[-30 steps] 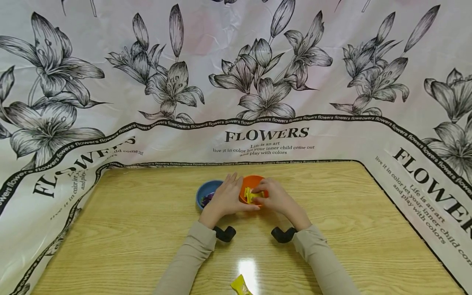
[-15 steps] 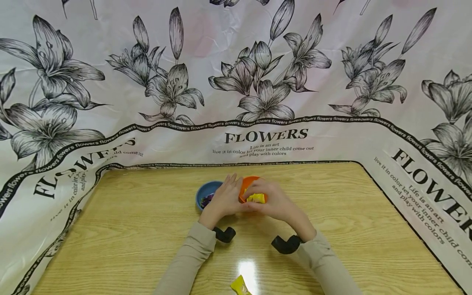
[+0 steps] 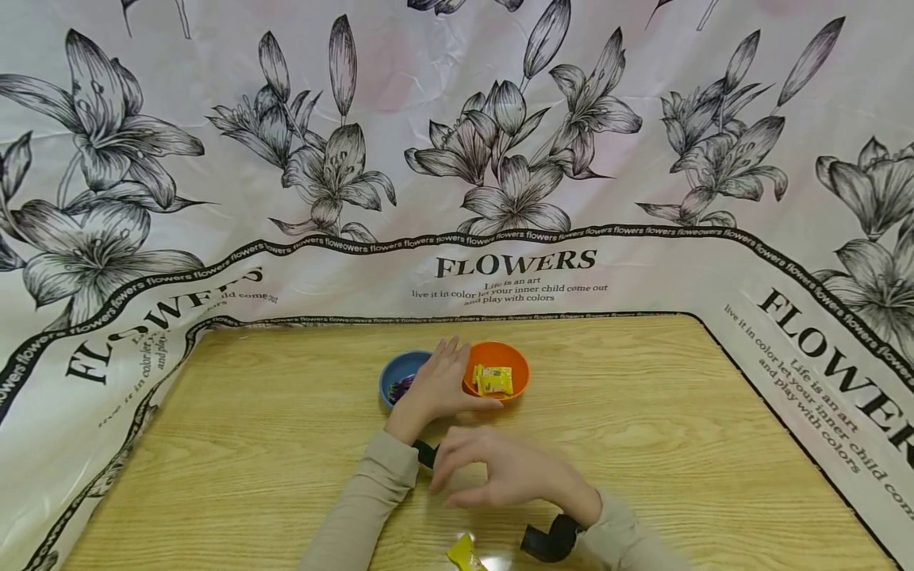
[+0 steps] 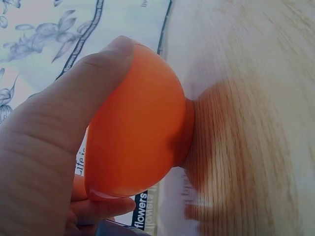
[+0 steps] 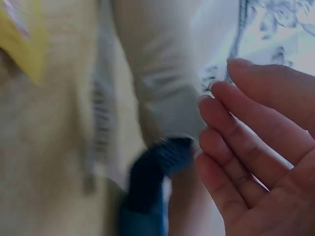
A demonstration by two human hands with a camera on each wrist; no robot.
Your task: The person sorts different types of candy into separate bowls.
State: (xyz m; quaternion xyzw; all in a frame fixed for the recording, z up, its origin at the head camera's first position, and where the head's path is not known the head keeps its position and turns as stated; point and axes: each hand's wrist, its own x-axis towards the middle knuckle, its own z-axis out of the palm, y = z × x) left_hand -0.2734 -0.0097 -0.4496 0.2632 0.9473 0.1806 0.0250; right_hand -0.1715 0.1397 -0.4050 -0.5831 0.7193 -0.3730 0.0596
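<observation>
My left hand [image 3: 443, 385] holds the side of an orange bowl [image 3: 520, 379] at the back of the table. In the left wrist view, the thumb lies along the orange bowl [image 4: 142, 118] and fingertips show at its other side. Several yellow-wrapped candies [image 3: 494, 381] lie inside. A blue bowl [image 3: 391, 371] with purple-wrapped pieces [image 3: 400, 388] stands just left, partly hidden by that hand. My right hand [image 3: 510, 468], slightly blurred, hovers above the table with loosely bent fingers and nothing in them. Below it, a single yellow-wrapped candy [image 3: 466, 553] lies at the bottom frame edge.
Pale wood covers the table top [image 3: 250, 444]. A white flower-printed cloth [image 3: 514, 277] rises behind it and along both sides. Black wrist camera mounts [image 3: 550, 539] sit at both wrists.
My right hand has let go of a yellow-wrapped candy in the orange bowl and drawn back toward the front of the table. The left hand stays at the bowl.
</observation>
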